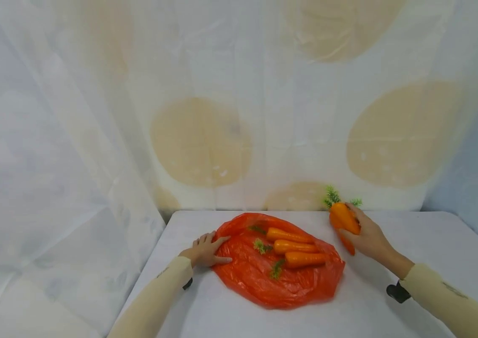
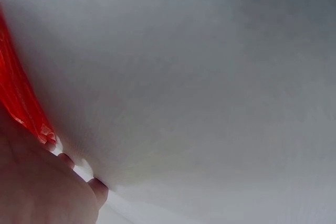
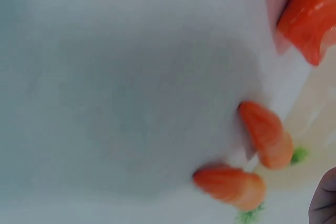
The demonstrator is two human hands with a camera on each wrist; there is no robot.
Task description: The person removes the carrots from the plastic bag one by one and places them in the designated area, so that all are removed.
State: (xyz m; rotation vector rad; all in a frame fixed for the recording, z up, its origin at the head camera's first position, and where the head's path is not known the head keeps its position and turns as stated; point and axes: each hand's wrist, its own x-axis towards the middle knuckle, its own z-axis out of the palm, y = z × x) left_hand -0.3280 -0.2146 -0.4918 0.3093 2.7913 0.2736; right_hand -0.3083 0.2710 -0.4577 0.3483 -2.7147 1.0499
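Observation:
A crumpled red plastic bag [image 1: 247, 277] lies spread on the white table, with three orange carrots [image 1: 300, 259] with green tops on it. My left hand [image 1: 206, 251] rests on the bag's left edge, fingers and thumb spread. In the left wrist view, part of that hand [image 2: 47, 187] shows beside the red plastic [image 2: 18, 85]. Right of the bag, my right hand [image 1: 370, 237] grips carrots [image 1: 343, 218], their green tops pointing away from me. Two carrots [image 3: 268, 135] show in the right wrist view, tips apart; only a bit of the hand [image 3: 324, 200] appears there.
The white tabletop [image 1: 429, 249] extends right of the right hand. Behind the table's far edge hangs a pale curtain [image 1: 289, 122] with tan round patches, and similar white sheeting [image 1: 53, 188] closes off the left side.

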